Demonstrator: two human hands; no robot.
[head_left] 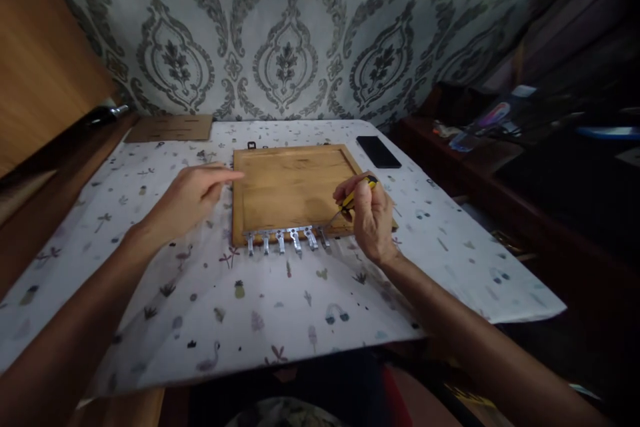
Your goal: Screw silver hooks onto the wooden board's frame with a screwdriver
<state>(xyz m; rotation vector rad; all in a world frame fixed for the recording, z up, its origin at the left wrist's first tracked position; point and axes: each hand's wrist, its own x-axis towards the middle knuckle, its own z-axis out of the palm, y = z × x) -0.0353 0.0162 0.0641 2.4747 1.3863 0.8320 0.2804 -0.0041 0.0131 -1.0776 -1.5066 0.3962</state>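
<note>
A wooden panel (295, 190) with a raised border lies flat on the patterned tablecloth. Along its near edge runs a silvery metal rack of hooks (281, 240), several hooks pointing toward me. My right hand (373, 217) is wrapped round a yellow-and-black screwdriver (356, 197), its shaft slanting down left to the right end of the rack; whether the tip sits in a screw is too small to tell. My left hand (197, 193) is at the panel's left edge, index finger stretched over the border, the other fingers loosely bent, holding nothing.
A black phone (379, 151) lies right of the panel. At the back left is a flat piece of cardboard (170, 128). A plastic bottle (487, 120) lies on the dark furniture at right. Small dark hardware (251, 145) shows at the panel's far edge.
</note>
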